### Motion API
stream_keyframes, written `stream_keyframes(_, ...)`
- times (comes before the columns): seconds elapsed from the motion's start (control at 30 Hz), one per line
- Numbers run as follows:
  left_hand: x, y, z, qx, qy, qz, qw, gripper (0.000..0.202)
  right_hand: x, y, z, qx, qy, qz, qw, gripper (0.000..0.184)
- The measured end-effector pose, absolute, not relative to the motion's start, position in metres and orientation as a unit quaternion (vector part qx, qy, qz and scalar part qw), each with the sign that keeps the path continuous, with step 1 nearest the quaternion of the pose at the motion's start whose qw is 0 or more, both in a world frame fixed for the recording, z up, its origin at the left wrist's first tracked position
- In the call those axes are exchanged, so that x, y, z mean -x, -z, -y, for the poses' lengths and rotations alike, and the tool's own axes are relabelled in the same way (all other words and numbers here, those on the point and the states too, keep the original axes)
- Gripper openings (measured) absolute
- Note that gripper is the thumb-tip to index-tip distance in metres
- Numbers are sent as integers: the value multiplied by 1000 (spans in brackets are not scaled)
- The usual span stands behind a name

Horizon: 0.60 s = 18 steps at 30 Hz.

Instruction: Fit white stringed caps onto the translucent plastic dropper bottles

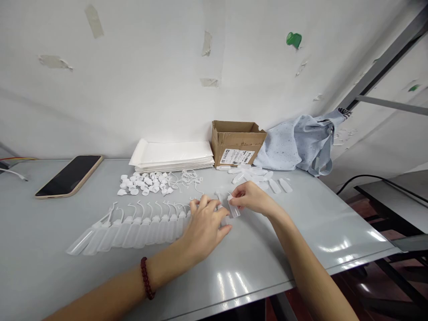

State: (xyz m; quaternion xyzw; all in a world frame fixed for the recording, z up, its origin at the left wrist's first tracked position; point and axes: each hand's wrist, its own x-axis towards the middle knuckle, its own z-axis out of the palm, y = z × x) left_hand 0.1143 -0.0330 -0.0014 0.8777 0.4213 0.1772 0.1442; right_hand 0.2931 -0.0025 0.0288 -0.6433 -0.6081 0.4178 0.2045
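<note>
From the left hand [204, 224], the row of capped, corded bottles [141, 232] is laid out at nine o'clock on the tabletop [254, 258]; loose caps [146, 182] at ten and loose bottles [250, 173] at one remain. The right hand's [251, 197] fingers pinch one bottle [235, 210] at two; the left's grip I cannot tell.

Across the counter [261, 263] I see the right hand [252, 197] pinching a translucent piece [235, 211], the left hand [204, 223] curled just beside, near a row of corded pieces [142, 232]; white caps [146, 181] lie beyond.
</note>
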Motion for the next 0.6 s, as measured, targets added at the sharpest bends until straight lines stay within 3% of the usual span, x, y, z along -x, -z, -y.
stream_keyframes(0.4,-115,2,35,-880,-167,-426,129,20,-310,-47,4,566,-514,526,372,15)
stream_keyframes(0.6,-115,0,36,-892,-152,-414,100,19,-309,-47,5,572,-532,526,338,19)
